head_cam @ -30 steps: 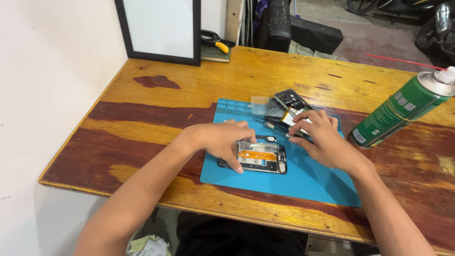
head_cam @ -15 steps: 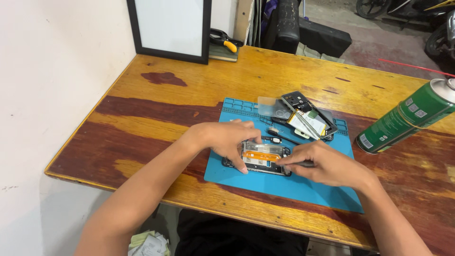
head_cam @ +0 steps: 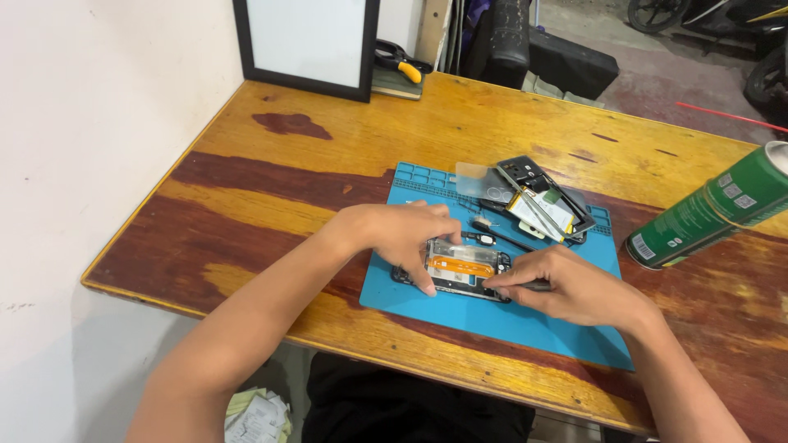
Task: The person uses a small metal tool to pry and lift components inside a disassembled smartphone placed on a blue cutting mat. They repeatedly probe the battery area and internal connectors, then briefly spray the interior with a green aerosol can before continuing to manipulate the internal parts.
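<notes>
left hand (head_cam: 402, 234): palm down, fingers curled | right hand (head_cam: 574, 289): fingers pinched | forearms converging

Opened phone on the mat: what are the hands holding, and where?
Left hand pins the opened phone by its left end. Right hand pinches a thin dark tool, tip at the phone's right edge.

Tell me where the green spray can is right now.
In the head view, the green spray can lies on its side on the wooden table, at the right edge, just right of the blue mat.
</notes>
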